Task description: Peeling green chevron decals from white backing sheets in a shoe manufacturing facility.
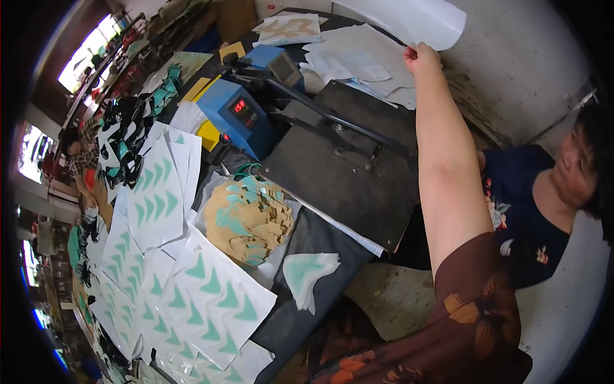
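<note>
My right arm stretches far out to the upper right. At its end, my right hand (pixel 422 57) is closed, fingers pinching the lower edge of a large white sheet (pixel 422 22) that curls up at the far side of the table. My left hand is out of view. Below my arm is a heat press with a flat black plate (pixel 342 173), a long dark handle (pixel 332 115) and a blue control box (pixel 236 112) with a lit red display. Pale sheets (pixel 377 57) lie beyond the press.
White sheets with green arrow shapes (pixel 211 288) cover the near left. Tan and green cut pieces (pixel 246 221) are heaped beside the press; a small green-white stack (pixel 310 275) lies at the table edge. A person in dark blue (pixel 531 211) is close on the right; another person (pixel 83 160) is far left.
</note>
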Tool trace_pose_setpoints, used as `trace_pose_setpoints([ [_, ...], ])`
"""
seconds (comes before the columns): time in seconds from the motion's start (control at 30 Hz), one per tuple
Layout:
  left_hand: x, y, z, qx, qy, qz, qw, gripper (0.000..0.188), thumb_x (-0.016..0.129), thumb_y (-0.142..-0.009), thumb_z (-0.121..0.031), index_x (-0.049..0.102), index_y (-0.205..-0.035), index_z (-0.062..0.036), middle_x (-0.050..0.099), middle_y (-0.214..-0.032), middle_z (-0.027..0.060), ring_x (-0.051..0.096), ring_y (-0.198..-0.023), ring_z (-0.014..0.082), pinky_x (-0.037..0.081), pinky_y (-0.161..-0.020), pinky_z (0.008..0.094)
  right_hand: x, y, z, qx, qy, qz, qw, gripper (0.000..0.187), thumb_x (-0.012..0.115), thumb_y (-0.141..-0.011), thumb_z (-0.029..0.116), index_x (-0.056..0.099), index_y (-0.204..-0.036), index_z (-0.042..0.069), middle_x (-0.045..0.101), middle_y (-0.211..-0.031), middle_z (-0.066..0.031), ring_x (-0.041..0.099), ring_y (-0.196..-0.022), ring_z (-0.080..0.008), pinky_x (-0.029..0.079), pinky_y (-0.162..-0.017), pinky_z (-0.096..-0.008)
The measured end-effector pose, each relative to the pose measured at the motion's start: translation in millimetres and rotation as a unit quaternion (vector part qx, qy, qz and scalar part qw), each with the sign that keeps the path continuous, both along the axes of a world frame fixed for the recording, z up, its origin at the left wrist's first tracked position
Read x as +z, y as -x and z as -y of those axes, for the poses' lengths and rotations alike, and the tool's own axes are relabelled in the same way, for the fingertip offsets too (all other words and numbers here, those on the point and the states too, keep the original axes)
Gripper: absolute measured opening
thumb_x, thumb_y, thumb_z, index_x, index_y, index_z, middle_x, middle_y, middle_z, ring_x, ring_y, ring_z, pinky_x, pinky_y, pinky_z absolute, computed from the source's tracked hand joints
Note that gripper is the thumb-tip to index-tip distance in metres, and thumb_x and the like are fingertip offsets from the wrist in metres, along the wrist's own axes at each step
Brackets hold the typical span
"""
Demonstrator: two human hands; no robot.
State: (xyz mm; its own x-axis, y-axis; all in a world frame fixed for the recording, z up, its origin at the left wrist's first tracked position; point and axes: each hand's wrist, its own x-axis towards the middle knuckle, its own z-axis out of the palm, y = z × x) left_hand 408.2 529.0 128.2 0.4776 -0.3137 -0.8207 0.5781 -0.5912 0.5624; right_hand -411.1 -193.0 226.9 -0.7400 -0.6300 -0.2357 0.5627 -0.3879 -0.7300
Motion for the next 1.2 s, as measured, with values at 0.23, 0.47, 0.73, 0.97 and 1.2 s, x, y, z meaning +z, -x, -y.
trace_pose_setpoints([
  [0.23,26,48,22,-0.012,-0.104,0.082,0.991,0.03,0.06,-0.092,-0.02,0.053,-0.12,-0.0119,0.06,-0.098,0.0069,0.058,-0.09,0.0236,0.05,-0.078,0.0375,-70,14,55,0.023,-0.012,0.012,1.0,0.028,0.041,-0.096,0.006,0.042,-0.123,-0.001,0.055,-0.107,-0.0197,0.06,-0.088,-0.0302,0.055,-0.07,-0.0383],
  [0.47,44,73,26,-0.024,-0.163,0.127,0.978,0.04,0.061,-0.092,-0.02,0.05,-0.129,-0.0117,0.06,-0.108,0.0082,0.058,-0.098,0.0243,0.049,-0.084,0.0399,-144,-14,84,0.142,-0.123,0.042,0.981,0.033,0.05,-0.095,0.011,0.041,-0.124,-0.002,0.055,-0.106,-0.0239,0.06,-0.092,-0.0345,0.056,-0.081,-0.0442],
  [0.73,-8,45,25,-0.067,-0.149,0.129,0.978,0.03,0.059,-0.089,-0.019,0.053,-0.118,-0.0108,0.062,-0.092,0.0041,0.06,-0.079,0.0179,0.05,-0.071,0.0335,-75,102,145,0.221,0.016,-0.089,0.971,0.009,0.064,-0.08,-0.003,0.059,-0.078,0.004,0.058,-0.066,-0.0053,0.058,-0.057,-0.0159,0.051,-0.054,-0.0282],
  [0.97,8,27,9,-0.062,-0.18,0.143,0.971,0.028,0.061,-0.089,-0.016,0.055,-0.116,-0.0085,0.063,-0.097,0.0042,0.061,-0.082,0.0173,0.05,-0.072,0.0323,74,-219,113,0.448,0.366,-0.166,0.799,0.023,0.06,-0.09,0.004,0.061,-0.112,-0.003,0.063,-0.094,-0.0106,0.06,-0.088,-0.0164,0.051,-0.085,-0.0278],
  [1.2,-47,-17,-42,-0.087,-0.146,0.119,0.978,0.028,0.061,-0.089,-0.012,0.056,-0.116,-0.0061,0.062,-0.092,0.0046,0.061,-0.078,0.0167,0.051,-0.069,0.0312,-99,-600,-41,0.455,0.124,-0.707,0.526,0.044,0.074,-0.075,0.028,0.061,-0.111,0.005,0.065,-0.089,-0.0081,0.062,-0.086,-0.0196,0.05,-0.074,-0.0334],
])
